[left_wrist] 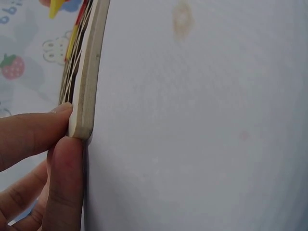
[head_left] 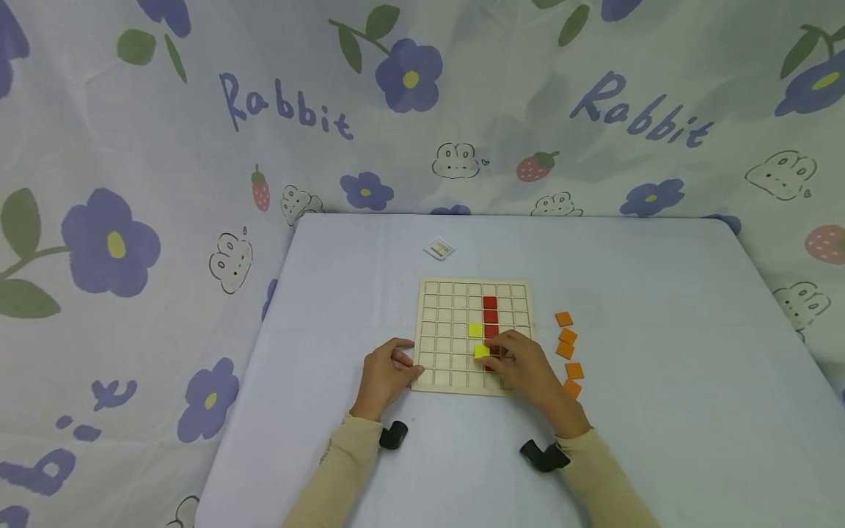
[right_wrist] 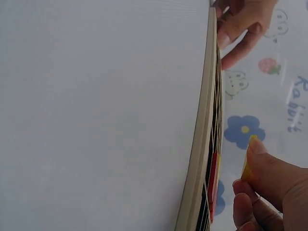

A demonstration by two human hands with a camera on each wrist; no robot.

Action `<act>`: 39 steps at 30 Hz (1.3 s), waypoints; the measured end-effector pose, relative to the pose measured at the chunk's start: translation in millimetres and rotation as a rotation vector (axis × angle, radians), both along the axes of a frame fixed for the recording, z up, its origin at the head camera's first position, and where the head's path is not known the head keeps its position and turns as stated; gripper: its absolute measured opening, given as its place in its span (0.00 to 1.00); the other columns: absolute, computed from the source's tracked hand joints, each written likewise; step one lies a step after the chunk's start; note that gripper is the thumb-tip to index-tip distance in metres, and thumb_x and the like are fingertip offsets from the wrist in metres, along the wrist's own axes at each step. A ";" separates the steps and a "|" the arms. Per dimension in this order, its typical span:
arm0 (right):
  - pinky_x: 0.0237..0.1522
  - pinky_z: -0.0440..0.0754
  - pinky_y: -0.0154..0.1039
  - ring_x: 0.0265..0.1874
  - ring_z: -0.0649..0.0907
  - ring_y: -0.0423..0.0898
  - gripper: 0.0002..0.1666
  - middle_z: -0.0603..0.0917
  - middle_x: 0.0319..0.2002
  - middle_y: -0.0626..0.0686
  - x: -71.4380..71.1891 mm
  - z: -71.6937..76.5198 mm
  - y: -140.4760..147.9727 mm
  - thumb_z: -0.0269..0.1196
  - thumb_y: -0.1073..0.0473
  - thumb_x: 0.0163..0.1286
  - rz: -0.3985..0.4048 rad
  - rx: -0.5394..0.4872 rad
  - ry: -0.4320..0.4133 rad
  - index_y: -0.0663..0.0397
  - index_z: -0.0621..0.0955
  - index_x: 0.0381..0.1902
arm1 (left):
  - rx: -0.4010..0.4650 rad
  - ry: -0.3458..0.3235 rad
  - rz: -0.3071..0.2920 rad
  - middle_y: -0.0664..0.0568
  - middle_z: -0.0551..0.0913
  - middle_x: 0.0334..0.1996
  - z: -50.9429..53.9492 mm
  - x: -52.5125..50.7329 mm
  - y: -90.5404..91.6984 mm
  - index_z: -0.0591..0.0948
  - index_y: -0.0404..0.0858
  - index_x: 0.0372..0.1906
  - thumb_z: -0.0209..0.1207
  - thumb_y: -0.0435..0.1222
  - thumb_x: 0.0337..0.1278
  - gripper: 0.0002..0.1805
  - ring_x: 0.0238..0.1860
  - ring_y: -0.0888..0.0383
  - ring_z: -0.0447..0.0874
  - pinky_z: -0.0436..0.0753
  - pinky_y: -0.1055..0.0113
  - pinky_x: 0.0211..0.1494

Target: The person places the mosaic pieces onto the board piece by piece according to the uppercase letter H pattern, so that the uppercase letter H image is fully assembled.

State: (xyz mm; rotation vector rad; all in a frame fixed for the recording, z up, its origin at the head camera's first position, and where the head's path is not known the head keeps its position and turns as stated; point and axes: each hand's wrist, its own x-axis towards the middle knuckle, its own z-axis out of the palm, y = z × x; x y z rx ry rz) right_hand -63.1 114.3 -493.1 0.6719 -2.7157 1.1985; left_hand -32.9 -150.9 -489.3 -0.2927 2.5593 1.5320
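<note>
A wooden grid board (head_left: 444,345) lies on the table. My left hand (head_left: 386,375) grips it near its front left corner; in the left wrist view, fingers (left_wrist: 65,178) touch the board's edge (left_wrist: 87,86). My right hand (head_left: 528,367) pinches a yellow square tile (head_left: 482,352) above the grid. From the right wrist, this yellow tile (right_wrist: 247,166) is tilted up and apart from the board. Red tiles (head_left: 490,316) form a column on the board, partly hidden by my right hand. Another yellow tile (head_left: 475,330) sits in the grid left of that column.
Several orange tiles (head_left: 565,350) lie loosely on the table right of the board. Behind the board is a small card (head_left: 439,249) with a printed coloured pattern. A white cloth covers the table (head_left: 673,330), and a patterned curtain (head_left: 502,88) hangs behind it.
</note>
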 end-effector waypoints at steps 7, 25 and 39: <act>0.36 0.81 0.32 0.34 0.78 0.41 0.16 0.85 0.39 0.50 -3.1 1.7 -15.4 0.75 0.57 0.59 -0.040 0.053 -0.082 0.56 0.87 0.45 | -0.021 0.002 -0.003 0.47 0.82 0.31 1.7 0.3 0.4 0.83 0.37 0.55 0.73 0.29 0.49 0.24 0.26 0.61 0.80 0.83 0.70 0.29; 0.36 0.78 0.35 0.35 0.76 0.42 0.18 0.84 0.44 0.52 -25.2 -4.1 -41.1 0.72 0.54 0.64 -0.051 0.107 -0.047 0.58 0.86 0.48 | -0.031 -0.035 0.016 0.48 0.82 0.32 2.6 -1.6 0.4 0.83 0.38 0.55 0.73 0.30 0.49 0.24 0.27 0.61 0.80 0.83 0.69 0.30; 0.44 0.80 0.40 0.41 0.78 0.47 0.16 0.80 0.44 0.53 -34.5 -7.5 -52.0 0.72 0.55 0.64 -0.106 0.130 -0.124 0.58 0.88 0.47 | -0.043 -0.034 0.022 0.49 0.83 0.32 -0.8 -0.9 0.8 0.83 0.39 0.55 0.74 0.31 0.48 0.25 0.28 0.61 0.80 0.82 0.71 0.30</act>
